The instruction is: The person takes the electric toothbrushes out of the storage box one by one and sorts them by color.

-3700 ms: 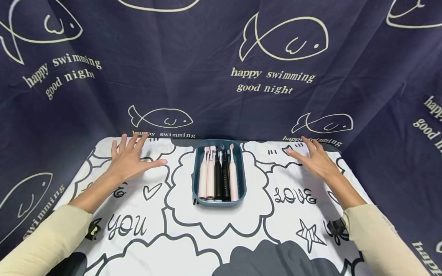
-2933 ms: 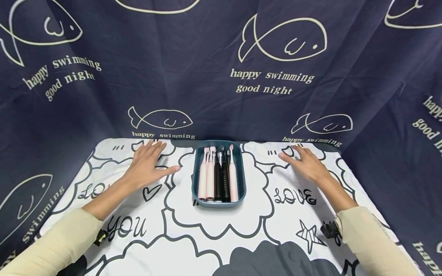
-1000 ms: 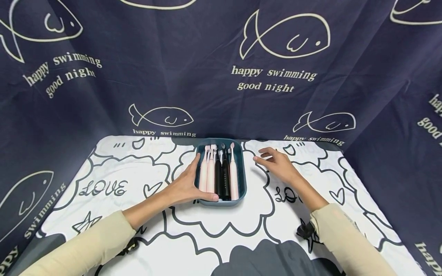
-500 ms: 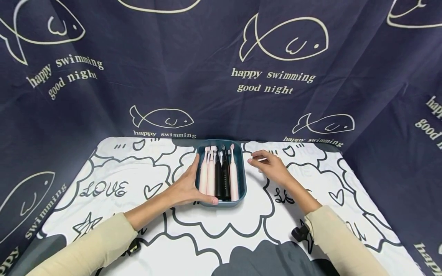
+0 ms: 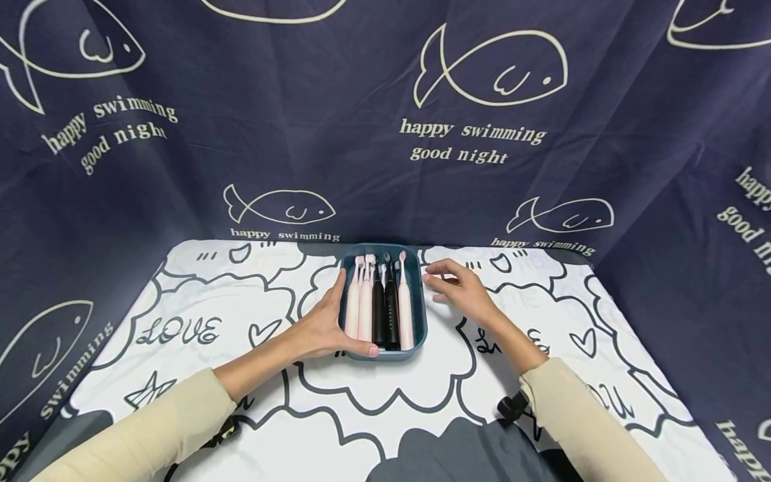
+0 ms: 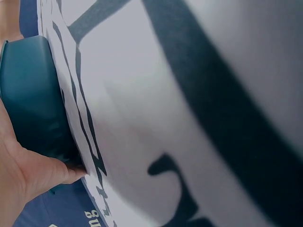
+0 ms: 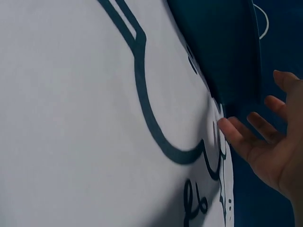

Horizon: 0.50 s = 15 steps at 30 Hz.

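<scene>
Side by side in a dark teal plastic bin [image 5: 385, 356] lie several electric toothbrushes, heads pointing away from me: pale pink ones on the left, black toothbrushes [image 5: 391, 314] in the middle, and one pink toothbrush [image 5: 405, 311] at the right. My left hand [image 5: 325, 328] rests against the bin's left side, fingers along the outer wall and thumb stretched over the near-left corner. In the left wrist view, a finger touches the wall low down, close to the cloth. My right hand [image 5: 460, 288] hovers beside the bin's right rim, fingers loosely bent and holding nothing.
A white cloth [image 5: 253, 314] with black cartoon lettering and cloud outlines covers the table. Behind it and at both sides hangs a dark blue curtain [image 5: 373, 134] with fish drawings. The bin stands near the table's back edge.
Both hands have come inward from the table's sides. My left hand has reached the bin and stayed there; my right hand has kept moving left to the right rim. The toothbrushes lie as before.
</scene>
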Each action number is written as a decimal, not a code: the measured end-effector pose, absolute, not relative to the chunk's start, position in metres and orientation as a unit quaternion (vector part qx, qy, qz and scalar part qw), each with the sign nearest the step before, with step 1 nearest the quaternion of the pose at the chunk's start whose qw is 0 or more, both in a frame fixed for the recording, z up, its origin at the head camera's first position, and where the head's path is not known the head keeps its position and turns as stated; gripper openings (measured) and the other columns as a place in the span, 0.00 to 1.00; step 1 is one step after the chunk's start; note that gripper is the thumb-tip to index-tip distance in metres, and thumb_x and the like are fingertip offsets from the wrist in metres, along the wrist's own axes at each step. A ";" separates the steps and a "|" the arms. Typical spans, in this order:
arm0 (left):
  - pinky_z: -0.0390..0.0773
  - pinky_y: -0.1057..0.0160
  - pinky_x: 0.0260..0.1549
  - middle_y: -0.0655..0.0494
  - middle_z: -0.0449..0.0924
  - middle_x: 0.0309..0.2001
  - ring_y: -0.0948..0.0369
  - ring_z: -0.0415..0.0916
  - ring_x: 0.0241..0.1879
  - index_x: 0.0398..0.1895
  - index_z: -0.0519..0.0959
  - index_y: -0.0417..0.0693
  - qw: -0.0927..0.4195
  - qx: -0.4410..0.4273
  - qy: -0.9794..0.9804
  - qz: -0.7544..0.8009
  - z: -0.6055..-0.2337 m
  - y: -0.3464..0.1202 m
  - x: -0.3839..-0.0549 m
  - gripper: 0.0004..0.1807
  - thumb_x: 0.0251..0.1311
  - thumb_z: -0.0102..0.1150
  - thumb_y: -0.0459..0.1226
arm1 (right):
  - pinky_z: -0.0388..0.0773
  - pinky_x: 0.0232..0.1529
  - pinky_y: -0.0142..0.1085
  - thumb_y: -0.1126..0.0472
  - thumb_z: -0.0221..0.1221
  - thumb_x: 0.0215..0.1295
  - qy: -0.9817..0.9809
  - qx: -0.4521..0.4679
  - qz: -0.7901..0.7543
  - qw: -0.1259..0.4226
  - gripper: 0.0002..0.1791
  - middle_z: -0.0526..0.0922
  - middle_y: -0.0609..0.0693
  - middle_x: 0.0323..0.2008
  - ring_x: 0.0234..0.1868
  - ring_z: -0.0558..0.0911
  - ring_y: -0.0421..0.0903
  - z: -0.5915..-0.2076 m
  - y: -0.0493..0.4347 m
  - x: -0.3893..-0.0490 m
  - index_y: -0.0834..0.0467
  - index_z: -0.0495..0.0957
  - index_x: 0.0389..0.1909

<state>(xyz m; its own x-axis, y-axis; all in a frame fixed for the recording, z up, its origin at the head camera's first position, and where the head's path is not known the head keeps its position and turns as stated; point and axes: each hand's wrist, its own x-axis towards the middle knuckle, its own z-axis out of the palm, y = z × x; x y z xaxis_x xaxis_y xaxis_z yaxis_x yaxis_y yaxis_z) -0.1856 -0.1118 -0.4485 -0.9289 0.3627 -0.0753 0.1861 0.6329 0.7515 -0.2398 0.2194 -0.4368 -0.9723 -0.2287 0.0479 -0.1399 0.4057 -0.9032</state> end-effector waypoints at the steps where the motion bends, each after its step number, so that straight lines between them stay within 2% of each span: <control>1: 0.60 0.33 0.87 0.35 0.40 0.94 0.37 0.48 0.92 0.95 0.27 0.58 0.111 0.153 0.896 0.402 -0.448 -0.112 -0.186 0.97 0.35 0.91 0.71 | 0.93 0.59 0.49 0.49 0.67 0.84 0.834 -0.114 -0.538 0.047 0.25 0.83 0.62 0.70 0.65 0.90 0.64 -0.436 0.217 -0.239 0.60 0.82 0.70; 5: 0.60 0.33 0.87 0.36 0.40 0.94 0.37 0.48 0.92 0.95 0.27 0.58 0.111 0.152 0.894 0.407 -0.448 -0.112 -0.186 0.97 0.35 0.91 0.71 | 0.93 0.60 0.49 0.46 0.68 0.82 0.841 -0.121 -0.523 0.061 0.25 0.80 0.58 0.76 0.68 0.88 0.63 -0.436 0.206 -0.236 0.53 0.82 0.72; 8: 0.61 0.33 0.86 0.37 0.40 0.94 0.38 0.49 0.91 0.95 0.27 0.57 0.112 0.152 0.894 0.407 -0.448 -0.111 -0.186 0.96 0.36 0.91 0.71 | 0.93 0.58 0.49 0.42 0.69 0.80 0.857 -0.112 -0.500 0.060 0.25 0.81 0.55 0.76 0.69 0.89 0.60 -0.436 0.197 -0.234 0.49 0.83 0.70; 11: 0.62 0.33 0.86 0.36 0.41 0.94 0.37 0.50 0.91 0.95 0.27 0.57 0.111 0.153 0.895 0.404 -0.448 -0.110 -0.187 0.96 0.36 0.90 0.71 | 0.92 0.58 0.52 0.40 0.69 0.79 0.868 -0.100 -0.483 0.052 0.26 0.82 0.54 0.76 0.70 0.88 0.60 -0.435 0.191 -0.232 0.48 0.84 0.69; 15: 0.63 0.33 0.86 0.35 0.42 0.93 0.37 0.51 0.91 0.95 0.27 0.57 0.113 0.153 0.895 0.403 -0.449 -0.110 -0.187 0.96 0.36 0.90 0.71 | 0.88 0.66 0.57 0.40 0.68 0.78 0.890 -0.104 -0.442 0.037 0.30 0.83 0.59 0.75 0.71 0.88 0.61 -0.434 0.184 -0.231 0.50 0.83 0.72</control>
